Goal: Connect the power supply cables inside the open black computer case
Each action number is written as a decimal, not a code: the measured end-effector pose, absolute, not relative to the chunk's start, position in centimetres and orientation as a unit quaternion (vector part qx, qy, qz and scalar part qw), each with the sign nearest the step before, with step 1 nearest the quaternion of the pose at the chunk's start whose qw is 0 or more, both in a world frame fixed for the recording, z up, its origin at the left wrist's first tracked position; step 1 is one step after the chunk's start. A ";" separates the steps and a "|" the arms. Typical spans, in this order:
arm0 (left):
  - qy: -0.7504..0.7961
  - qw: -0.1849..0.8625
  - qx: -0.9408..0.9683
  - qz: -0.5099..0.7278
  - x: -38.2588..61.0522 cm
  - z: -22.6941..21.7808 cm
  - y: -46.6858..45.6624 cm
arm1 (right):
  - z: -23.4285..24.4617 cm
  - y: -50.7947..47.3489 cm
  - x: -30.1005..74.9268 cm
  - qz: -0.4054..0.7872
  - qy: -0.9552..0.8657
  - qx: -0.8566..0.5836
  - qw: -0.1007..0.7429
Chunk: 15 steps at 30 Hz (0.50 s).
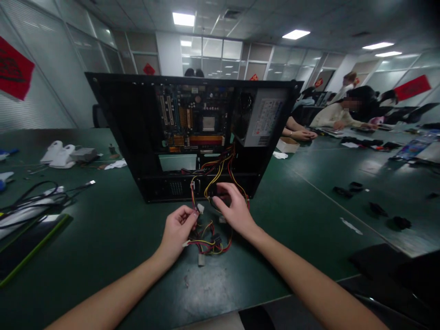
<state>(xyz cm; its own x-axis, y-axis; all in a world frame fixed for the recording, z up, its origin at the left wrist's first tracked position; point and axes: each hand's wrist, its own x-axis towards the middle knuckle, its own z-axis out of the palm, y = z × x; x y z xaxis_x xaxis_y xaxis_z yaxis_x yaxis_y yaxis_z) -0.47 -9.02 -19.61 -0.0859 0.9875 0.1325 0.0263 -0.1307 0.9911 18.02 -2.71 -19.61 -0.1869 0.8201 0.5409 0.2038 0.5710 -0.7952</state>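
An open black computer case [137, 137] stands on the green table [113, 238], its motherboard [195, 121] and grey power supply [263, 119] exposed. A bundle of red, yellow and black power cables [215, 176] spills out of the case onto the table. My left hand [177, 231] pinches a white connector [200, 209] at the end of one lead. Just in front of the case's lower edge, my right hand [233, 208] is closed around a dark connector in the bundle. More loose connectors [206, 245] lie between my wrists.
Black cables [30, 199] and a dark mat [24, 252] lie at the left. White items [62, 153] sit at the back left. Small black parts [378, 208] are scattered on the right. Other people [340, 114] sit at the table's far right.
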 end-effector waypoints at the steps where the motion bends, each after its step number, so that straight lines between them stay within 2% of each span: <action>1: 0.498 0.429 0.513 0.552 -0.5 -19.6 -9.0 | -19.3 -2.8 18.3 0.224 -0.726 -0.359 0.542; 3: 0.509 0.419 0.517 0.546 -0.3 -19.6 -8.9 | -18.8 -3.3 18.6 0.150 -0.779 -0.305 0.527; 5: 0.517 0.405 0.532 0.535 -0.1 -19.8 -8.9 | -18.7 -3.8 18.3 0.149 -0.831 -0.233 0.483; 7: 0.516 0.392 0.551 0.525 0.1 -20.0 -9.0 | -18.9 -4.4 17.6 0.170 -0.843 -0.221 0.461; 11: 0.487 0.412 0.575 0.512 0.5 -20.1 -9.3 | -19.2 -4.7 16.4 0.230 -0.796 -0.290 0.480; 15: 0.454 0.454 0.573 0.508 0.4 -20.0 -9.4 | -19.3 -3.9 16.6 0.346 -0.736 -0.318 0.487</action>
<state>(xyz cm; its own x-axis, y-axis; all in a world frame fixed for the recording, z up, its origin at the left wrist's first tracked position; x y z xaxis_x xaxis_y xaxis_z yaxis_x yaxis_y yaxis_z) 0.40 -9.41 -20.03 0.0705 0.9830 0.1695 0.0592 -0.1738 0.9830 16.57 -3.93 -19.34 -0.3229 0.8054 0.4971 0.1298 0.5580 -0.8196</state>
